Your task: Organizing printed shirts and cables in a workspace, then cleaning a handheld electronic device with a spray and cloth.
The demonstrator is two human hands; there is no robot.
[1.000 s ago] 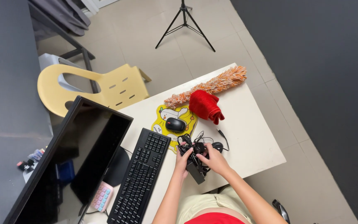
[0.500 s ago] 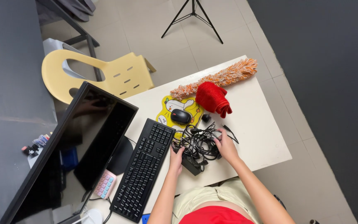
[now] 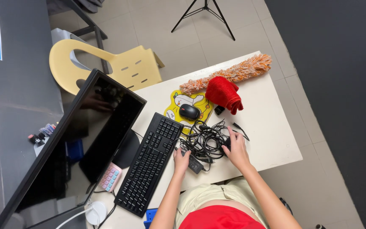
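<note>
A tangled bundle of black cables (image 3: 206, 142) with a small black adapter block (image 3: 195, 164) lies on the tabletop (image 3: 272, 127) beside the keyboard (image 3: 149, 163), pressed by the left hand (image 3: 182, 160) and the spread right hand (image 3: 235, 148), neither grip closed around it; it is judged light, limp and easily snagged, best gathered at its middle.

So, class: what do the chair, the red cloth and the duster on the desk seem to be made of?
Chair: likely moulded plastic, pale yellow with a smooth sheen and cut slots.
Red cloth: soft fabric, probably microfibre; it folds and looks matt.
Duster: fluffy orange and white fibres, apparently chenille.
</note>
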